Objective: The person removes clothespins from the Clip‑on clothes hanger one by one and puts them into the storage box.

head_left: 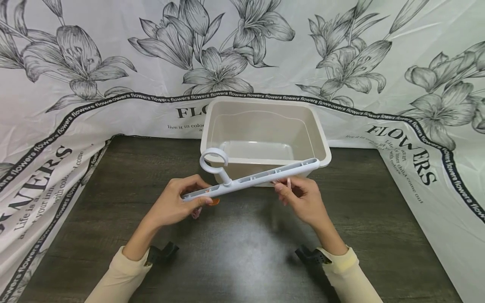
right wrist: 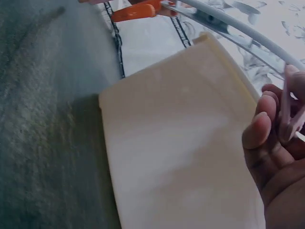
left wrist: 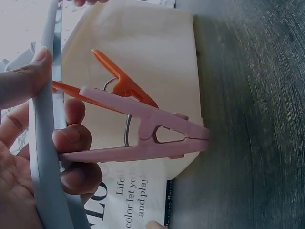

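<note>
A pale blue-grey clip hanger point(head_left: 261, 177) with a round hook point(head_left: 214, 150) is held slantwise, its right end higher, in front of and partly over the bin's front rim. My left hand point(head_left: 172, 204) grips its left end, thumb on one side and fingers on the other. Beneath that end are an orange clothespin point(left wrist: 131, 88) and a pink clothespin point(left wrist: 152, 117), the pink one's handle touching my left fingers. Under the hanger's right half, my right hand point(head_left: 303, 201) pinches another pink clothespin point(right wrist: 286, 117). Whether this clothespin is attached to the hanger is hidden.
Behind the hanger stands a beige plastic bin point(head_left: 261, 115) on the dark wood-grain table point(head_left: 242, 240). A white flowered cloth point(head_left: 219, 50) covers the back and sides. Black straps point(head_left: 163, 253) are on both wrists.
</note>
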Available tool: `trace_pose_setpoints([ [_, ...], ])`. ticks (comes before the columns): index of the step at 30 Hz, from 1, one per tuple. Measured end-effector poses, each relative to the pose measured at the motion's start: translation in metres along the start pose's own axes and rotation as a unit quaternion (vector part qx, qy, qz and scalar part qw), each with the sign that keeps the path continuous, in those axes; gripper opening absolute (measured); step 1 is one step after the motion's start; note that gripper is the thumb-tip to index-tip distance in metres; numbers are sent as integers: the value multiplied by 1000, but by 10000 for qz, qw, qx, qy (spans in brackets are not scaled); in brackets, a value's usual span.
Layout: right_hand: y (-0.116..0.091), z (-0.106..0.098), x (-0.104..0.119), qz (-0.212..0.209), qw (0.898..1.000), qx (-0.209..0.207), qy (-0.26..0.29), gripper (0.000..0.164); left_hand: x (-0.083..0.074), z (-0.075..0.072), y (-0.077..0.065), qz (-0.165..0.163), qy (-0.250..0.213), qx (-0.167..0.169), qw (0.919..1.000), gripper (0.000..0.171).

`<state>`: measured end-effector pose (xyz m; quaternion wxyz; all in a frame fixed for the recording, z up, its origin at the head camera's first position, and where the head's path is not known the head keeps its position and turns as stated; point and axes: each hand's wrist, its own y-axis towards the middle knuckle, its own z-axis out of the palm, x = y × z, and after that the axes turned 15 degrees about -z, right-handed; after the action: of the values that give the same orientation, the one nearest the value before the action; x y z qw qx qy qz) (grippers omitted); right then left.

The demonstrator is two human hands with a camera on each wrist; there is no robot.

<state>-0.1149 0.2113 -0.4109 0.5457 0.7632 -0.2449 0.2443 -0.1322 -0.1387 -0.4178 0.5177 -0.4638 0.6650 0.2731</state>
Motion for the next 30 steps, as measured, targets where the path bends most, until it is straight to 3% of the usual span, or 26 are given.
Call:
trace_pose_setpoints([
  [6,2,-9,4,367,9991,163,-137,8,-1,-1,-1,5,40,17,10000,19],
  [13,3,-16,6,500,9984,262,1,10,-1,-2,-2,140,145,22,9998,18],
  [17,3,-18,6,331,9993,174,-9,15,-2,-2,-1,207,108,91,9997,16],
  [22,5,-18,4,-274,9996,69,-99,21,-1,-2,-1,217,91,205,9995,15],
  [26,6,-19,5,-495,9986,162,-55,23,0,-2,-1,169,163,161,9996,15],
  [30,6,-22,5,-693,9962,299,-435,29,0,-3,-3,102,139,91,9998,17],
])
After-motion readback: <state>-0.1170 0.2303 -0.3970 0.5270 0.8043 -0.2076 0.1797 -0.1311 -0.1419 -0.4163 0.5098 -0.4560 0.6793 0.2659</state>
